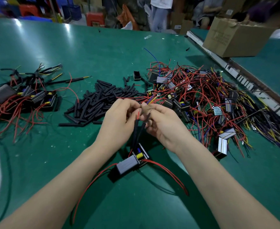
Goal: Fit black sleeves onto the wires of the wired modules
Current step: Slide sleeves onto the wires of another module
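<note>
Green matting covers the desk [102, 52]; person works mid-desk with one wired module [130, 163] lying just under the wrists, its leads drawn up into both hands so the ends are at eye line; two black sleeves [138, 129] already sit on those leads, running side by side from the module up to the hands; left hand [119, 119] fingers closed, pinching a red wire tip [138, 114] that sticks out above its sleeve; right hand [162, 123] fingers curled in, pinching the second sleeve's top, with yellow and purple wire ends [151, 100] fanning out past the fingertips; looks like the step is feeding or seating a sleeve on this module, partway through; two loose red leads [170, 175] trail off the module toward the near edge, unsleeved; spare sleeve pile [96, 101] sits straight ahead within easy reach; untreated modules in a red-wire tangle [202, 100] to the right, sleeved ones grouped far left [26, 95], so flow probably goes right to left; cardboard box [233, 38] on the next desk; far more in the tangle than in the done group.
</note>
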The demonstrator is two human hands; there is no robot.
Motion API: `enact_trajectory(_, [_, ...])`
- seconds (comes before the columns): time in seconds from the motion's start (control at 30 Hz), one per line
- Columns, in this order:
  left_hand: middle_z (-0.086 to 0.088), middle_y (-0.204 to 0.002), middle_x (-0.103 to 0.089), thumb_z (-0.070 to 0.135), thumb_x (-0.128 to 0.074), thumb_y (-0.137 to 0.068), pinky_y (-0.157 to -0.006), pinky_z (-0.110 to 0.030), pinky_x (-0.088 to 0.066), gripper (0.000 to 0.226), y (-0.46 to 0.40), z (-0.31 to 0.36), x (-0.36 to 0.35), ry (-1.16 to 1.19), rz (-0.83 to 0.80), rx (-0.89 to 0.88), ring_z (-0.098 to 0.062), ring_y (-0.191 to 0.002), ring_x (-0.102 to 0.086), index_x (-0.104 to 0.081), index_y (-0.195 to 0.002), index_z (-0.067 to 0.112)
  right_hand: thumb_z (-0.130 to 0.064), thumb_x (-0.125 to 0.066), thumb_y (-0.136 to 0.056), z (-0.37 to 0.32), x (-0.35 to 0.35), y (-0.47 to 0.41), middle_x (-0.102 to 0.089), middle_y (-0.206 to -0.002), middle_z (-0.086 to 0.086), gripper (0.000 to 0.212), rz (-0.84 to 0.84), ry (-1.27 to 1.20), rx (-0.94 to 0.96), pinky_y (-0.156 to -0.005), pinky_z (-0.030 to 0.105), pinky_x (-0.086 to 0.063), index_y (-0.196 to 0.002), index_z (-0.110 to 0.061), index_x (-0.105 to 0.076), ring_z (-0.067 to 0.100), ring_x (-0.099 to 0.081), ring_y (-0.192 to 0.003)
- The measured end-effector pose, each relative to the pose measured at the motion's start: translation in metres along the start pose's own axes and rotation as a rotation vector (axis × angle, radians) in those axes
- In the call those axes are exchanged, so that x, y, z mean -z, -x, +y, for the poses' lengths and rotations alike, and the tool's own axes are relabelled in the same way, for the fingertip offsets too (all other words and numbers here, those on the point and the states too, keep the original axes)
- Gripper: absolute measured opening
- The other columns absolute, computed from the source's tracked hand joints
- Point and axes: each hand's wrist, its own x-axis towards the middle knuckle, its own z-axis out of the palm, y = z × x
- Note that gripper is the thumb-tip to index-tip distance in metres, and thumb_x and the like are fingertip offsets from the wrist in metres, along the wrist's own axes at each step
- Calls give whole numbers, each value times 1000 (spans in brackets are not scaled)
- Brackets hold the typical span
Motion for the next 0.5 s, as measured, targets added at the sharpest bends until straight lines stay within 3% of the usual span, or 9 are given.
enact_trajectory(0.17, [4, -92, -56, 28, -39, -100, -83, -5, -33, 29, 3, 9, 2, 214, 19, 44, -1, -92, -52, -65, -89, 23, -26, -57, -95, -7, 8, 1, -60, -65, -8, 18, 232, 177, 349, -48, 15, -41, -80, -18, -53, 2, -55, -54])
enact_trajectory(0.23, [7, -93, -57, 30, -43, -99, -83, -7, -36, 23, 2, 9, 2, 257, -26, 88, 2, -92, -53, -64, -89, 26, -23, -57, -95, -13, 13, 1, -58, -69, -7, 16, 303, 197, 483, -48, 15, -41, -81, -18, -52, 2, -57, -58])
enact_trajectory(0.3, [8, -89, -60, 23, -55, -94, -79, -11, -42, 6, 2, 8, 0, 378, -105, 215, -1, -83, -57, -61, -95, 26, -22, -58, -95, -20, 19, 1, -58, -70, -7, 13, 356, 112, 531, -49, 15, -43, -83, -18, -53, 4, -59, -61])
enact_trajectory(0.4, [7, -71, -63, 12, -59, -92, -63, -13, -48, 18, 2, 8, -3, 636, -236, 411, -1, -65, -60, -56, -106, 21, -26, -57, -95, -28, 28, 0, -57, -71, -8, 13, 412, 28, 542, -49, 15, -42, -84, -19, -56, 4, -58, -59])
enact_trajectory(0.5, [4, -75, -68, 19, -61, -91, -68, -19, -53, 16, 2, 7, -1, 626, -368, 531, -6, -69, -64, -59, -107, 17, -27, -56, -96, -30, 36, -2, -54, -70, -8, 13, 448, -7, 549, -49, 17, -40, -87, -17, -56, 2, -55, -55])
